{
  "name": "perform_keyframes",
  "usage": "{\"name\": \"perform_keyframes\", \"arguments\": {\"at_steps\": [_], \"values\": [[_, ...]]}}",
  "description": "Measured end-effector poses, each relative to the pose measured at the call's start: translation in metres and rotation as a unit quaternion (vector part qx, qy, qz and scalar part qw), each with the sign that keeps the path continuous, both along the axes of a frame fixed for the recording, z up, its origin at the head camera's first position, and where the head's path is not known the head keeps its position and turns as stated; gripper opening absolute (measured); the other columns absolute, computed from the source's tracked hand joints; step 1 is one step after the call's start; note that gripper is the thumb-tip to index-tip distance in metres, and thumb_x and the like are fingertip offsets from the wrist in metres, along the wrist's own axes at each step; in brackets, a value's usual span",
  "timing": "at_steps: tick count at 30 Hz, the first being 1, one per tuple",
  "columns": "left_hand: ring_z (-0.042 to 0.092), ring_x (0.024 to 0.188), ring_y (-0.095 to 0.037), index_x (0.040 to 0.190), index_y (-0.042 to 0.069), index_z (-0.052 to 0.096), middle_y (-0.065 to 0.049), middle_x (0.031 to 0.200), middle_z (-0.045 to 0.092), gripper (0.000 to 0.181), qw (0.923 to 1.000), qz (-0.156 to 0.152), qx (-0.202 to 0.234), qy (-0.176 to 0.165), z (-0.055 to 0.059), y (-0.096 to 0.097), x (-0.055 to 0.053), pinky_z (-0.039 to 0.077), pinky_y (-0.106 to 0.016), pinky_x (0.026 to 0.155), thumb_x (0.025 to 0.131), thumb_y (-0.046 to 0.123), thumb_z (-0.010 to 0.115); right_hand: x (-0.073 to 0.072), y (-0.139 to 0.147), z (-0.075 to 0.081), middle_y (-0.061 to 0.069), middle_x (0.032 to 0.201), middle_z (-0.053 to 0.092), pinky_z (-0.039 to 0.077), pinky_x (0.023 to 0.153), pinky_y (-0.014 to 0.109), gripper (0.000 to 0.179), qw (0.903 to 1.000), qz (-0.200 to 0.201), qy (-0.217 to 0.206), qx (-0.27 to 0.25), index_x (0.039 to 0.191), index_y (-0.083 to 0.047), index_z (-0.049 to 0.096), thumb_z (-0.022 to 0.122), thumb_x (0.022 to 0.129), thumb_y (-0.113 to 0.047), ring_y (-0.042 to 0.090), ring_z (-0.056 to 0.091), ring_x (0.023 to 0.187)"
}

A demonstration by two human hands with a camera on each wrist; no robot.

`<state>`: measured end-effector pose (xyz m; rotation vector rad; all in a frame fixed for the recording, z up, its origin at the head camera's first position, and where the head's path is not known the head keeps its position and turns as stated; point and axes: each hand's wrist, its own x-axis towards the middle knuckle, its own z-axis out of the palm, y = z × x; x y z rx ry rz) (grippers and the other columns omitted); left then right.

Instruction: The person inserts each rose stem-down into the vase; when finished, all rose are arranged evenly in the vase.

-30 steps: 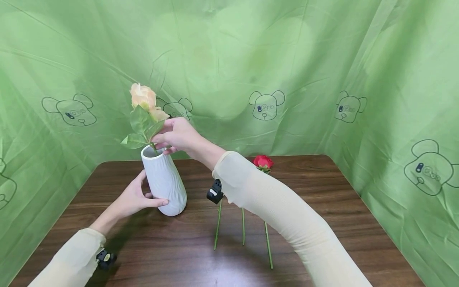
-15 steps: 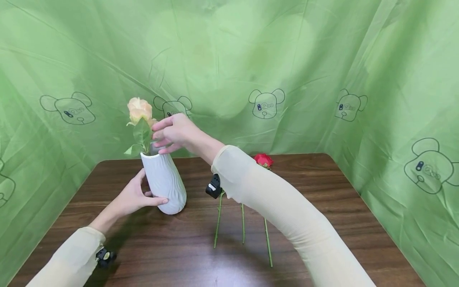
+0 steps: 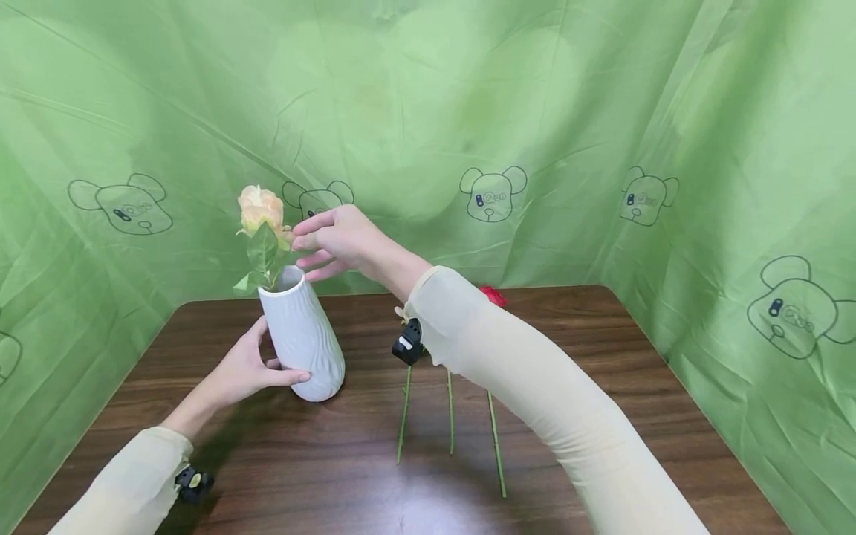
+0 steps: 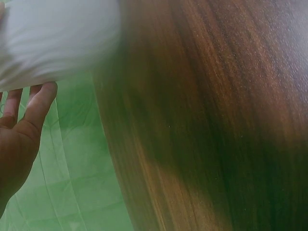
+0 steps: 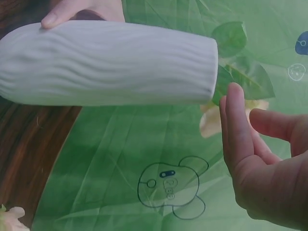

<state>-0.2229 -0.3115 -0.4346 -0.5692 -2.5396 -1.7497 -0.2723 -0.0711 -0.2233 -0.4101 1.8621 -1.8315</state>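
A white rippled vase leans to the left on the table, its mouth toward the back. My left hand grips its lower side, with the thumb across the front. A peach rose with green leaves stands in the mouth against the left rim. Just right of the bloom, my right hand has its fingers extended and holds nothing. In the right wrist view, the right hand's fingers are close by the vase's rim, overlapping the leaves and pale petals.
Several green stems lie on the brown wooden table to the right, partly under the right sleeve. A red flower shows behind that sleeve. Green cloth encloses the table's back and sides.
The peach rose has sunk lower into the vase. My right hand has let go of it, straightened its fingers and drawn slightly right. The left hand keeps its grip.
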Motion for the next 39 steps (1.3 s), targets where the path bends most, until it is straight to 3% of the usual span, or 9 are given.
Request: {"name": "perform_keyframes", "arguments": {"at_steps": [6,16,26,39], "values": [[0.061,0.115,-0.023,0.151,0.012,0.033,-0.014,0.134,0.053,0.098,1.0,0.001,0.002,0.0,0.001,0.0,0.0,0.059,-0.034,0.089,0.073,0.003,0.092,-0.004,0.009,0.002,0.012,0.113,0.071,0.063,0.075,0.04,0.027,0.9999,0.003,-0.007,0.007,0.125,0.003,0.065,0.066,0.098,-0.002,0.035,0.071,0.098],[0.062,0.113,-0.02,0.151,0.012,0.033,-0.014,0.133,0.053,0.099,1.0,0.008,0.005,-0.002,0.001,-0.002,0.003,0.059,-0.033,0.089,0.072,0.002,0.092,-0.012,0.032,0.004,0.016,0.109,0.068,0.062,0.078,0.042,0.028,0.9977,0.047,-0.002,0.049,0.128,0.0,0.063,0.062,0.101,-0.006,0.034,0.071,0.094],[0.062,0.113,-0.02,0.151,0.011,0.033,-0.014,0.133,0.052,0.099,0.9999,0.006,0.013,-0.001,0.002,0.001,0.003,0.058,-0.033,0.09,0.072,0.001,0.092,-0.013,0.078,0.0,0.019,0.117,0.067,0.061,0.082,0.045,0.032,0.9925,0.068,0.021,0.1,0.132,-0.002,0.062,0.062,0.101,-0.01,0.035,0.07,0.096],[0.062,0.114,-0.021,0.151,0.011,0.033,-0.014,0.134,0.052,0.099,1.0,0.005,0.007,0.0,0.002,-0.001,0.001,0.058,-0.032,0.089,0.072,0.002,0.092,-0.013,0.163,-0.031,0.02,0.125,0.063,0.061,0.084,0.044,0.038,0.9907,0.044,0.012,0.128,0.138,-0.004,0.059,0.063,0.102,-0.015,0.032,0.07,0.095]]}}
